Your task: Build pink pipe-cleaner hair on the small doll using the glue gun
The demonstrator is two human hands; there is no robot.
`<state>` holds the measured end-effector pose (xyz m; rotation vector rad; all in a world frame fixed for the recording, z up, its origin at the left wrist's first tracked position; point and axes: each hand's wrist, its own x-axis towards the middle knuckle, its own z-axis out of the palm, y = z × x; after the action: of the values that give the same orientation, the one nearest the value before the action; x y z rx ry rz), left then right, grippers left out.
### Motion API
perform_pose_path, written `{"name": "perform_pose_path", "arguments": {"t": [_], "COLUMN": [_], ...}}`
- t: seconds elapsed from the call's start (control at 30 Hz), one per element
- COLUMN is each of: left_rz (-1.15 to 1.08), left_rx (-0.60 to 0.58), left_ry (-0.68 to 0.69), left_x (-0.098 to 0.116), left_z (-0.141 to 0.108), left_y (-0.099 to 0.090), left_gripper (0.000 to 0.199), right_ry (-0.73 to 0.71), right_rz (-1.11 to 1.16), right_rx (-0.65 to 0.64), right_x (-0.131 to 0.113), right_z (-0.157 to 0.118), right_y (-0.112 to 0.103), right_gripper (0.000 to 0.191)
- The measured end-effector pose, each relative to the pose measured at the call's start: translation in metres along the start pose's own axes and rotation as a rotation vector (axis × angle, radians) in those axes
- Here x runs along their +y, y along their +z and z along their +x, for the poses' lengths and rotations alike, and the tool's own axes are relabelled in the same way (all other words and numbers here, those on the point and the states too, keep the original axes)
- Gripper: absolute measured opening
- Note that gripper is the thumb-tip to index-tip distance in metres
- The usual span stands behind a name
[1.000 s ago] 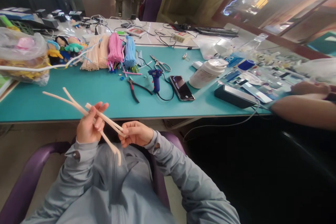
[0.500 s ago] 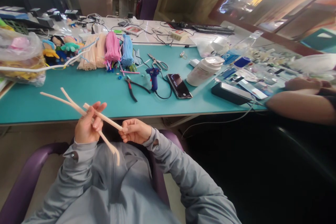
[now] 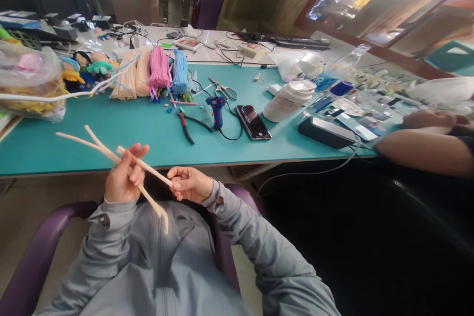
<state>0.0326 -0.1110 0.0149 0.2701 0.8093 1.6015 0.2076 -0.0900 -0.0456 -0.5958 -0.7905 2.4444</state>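
My left hand [image 3: 124, 175] is closed around several peach fuzzy stems [image 3: 107, 152], bunched together. Two stem ends spread apart at the upper left, and the lower end bends down over my grey jacket. Another peach stem [image 3: 152, 170] crosses the bunch at my left fingers and runs down to the right. My right hand [image 3: 190, 184] pinches this stem's right end between thumb and fingers. Both hands are in front of the table's near edge, above my lap.
On the green table [image 3: 85, 143] are pliers [image 3: 187, 128], a blue glue gun [image 3: 217, 111], scissors [image 3: 224, 90], a phone [image 3: 254, 121], a white jar [image 3: 289, 101] and stem bundles [image 3: 159, 66]. Another person's arm [image 3: 422, 150] rests at the right.
The index finger of my right hand has lifted a little off the stem. Otherwise both hands and the stems are nearly where they were.
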Motion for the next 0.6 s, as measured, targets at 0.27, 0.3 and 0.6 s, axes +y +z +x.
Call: {"name": "perform_pose_path", "arguments": {"t": [0.27,0.3,0.6], "left_rz": [0.007,0.010,0.038], "left_rx": [0.028,0.030,0.023], "left_ry": [-0.006,-0.002,0.014], "left_x": [0.003,0.003,-0.001], "left_z": [0.000,0.001,0.002], "left_y": [0.001,0.000,-0.002], "left_gripper": [0.056,0.056,0.038], "right_ry": [-0.001,-0.001,0.015], "right_rz": [-0.042,-0.051,-0.134], "right_rx": [0.010,0.006,0.041], "right_x": [-0.004,-0.005,-0.007], "right_z": [-0.003,-0.003,-0.005], "right_y": [0.009,0.010,0.018], "right_gripper": [0.044,0.043,0.044]}}
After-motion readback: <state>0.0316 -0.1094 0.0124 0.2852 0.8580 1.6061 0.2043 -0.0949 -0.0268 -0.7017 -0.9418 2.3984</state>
